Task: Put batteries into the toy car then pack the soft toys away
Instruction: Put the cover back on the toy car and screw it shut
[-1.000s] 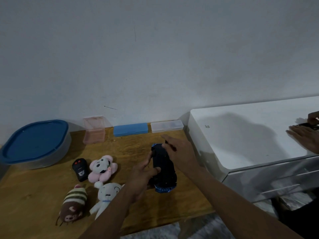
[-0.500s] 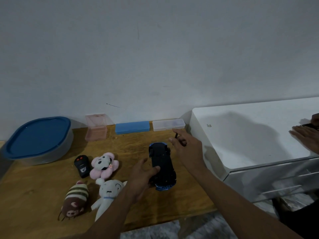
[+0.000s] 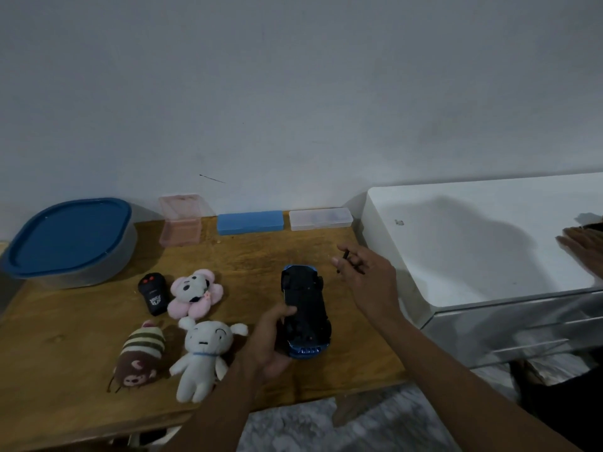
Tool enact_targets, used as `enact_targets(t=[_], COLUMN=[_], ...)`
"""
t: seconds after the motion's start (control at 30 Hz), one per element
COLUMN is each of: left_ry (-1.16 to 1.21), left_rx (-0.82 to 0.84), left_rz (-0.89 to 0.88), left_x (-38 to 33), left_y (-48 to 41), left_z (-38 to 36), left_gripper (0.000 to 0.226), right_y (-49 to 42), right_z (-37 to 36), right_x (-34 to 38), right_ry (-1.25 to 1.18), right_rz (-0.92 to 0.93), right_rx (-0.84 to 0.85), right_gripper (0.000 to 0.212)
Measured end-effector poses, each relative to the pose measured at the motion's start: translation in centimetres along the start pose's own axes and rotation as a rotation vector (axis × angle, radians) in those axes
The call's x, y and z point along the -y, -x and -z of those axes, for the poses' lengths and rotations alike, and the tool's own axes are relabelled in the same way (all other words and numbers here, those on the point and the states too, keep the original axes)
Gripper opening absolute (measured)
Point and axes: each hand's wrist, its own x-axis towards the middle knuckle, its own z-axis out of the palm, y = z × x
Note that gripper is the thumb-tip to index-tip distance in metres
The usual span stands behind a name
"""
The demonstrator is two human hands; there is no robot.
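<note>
A blue toy car (image 3: 305, 309) lies upside down on the wooden table (image 3: 65, 360), its black underside facing up. My left hand (image 3: 269, 344) grips its near left side. My right hand (image 3: 367, 278) hovers to the car's right, fingers pinched on a small thin black piece (image 3: 344, 257), probably the battery cover. Three soft toys lie left of the car: a pink flower-shaped one (image 3: 195, 293), a white one (image 3: 202, 353) and a brown striped one (image 3: 140, 357). A black remote control (image 3: 153, 293) sits beside the pink toy.
A grey tub with a blue lid (image 3: 70, 241) stands at the back left. An open pink box (image 3: 181, 225), a blue case (image 3: 249, 222) and a clear case (image 3: 320, 218) line the wall. A white cabinet (image 3: 473, 243) adjoins on the right, another person's hand (image 3: 584, 251) resting on it.
My right hand has lifted off the car's underside and moved right, carrying the small black piece. My left hand keeps holding the car.
</note>
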Motion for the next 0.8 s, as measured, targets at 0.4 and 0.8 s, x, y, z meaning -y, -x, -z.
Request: enact_targets(t=[0.4, 0.8], left_ry=[-0.165, -1.234], left_rx=[-0.109, -0.972], left_rz=[0.023, -0.095], left_x=[-0.2, 2.5], left_y=[-1.3, -5.4], left_z=[-1.9, -4.5], left_gripper=[0.052, 0.088], right_y=[-1.0, -1.7], right_z=[1.5, 2.3], right_x=[-0.8, -3.6], right_ry=[-0.04, 0.026], right_rz=[-0.034, 0.003], right_rx=[0.051, 0.142], right_gripper=[0.025, 0.039])
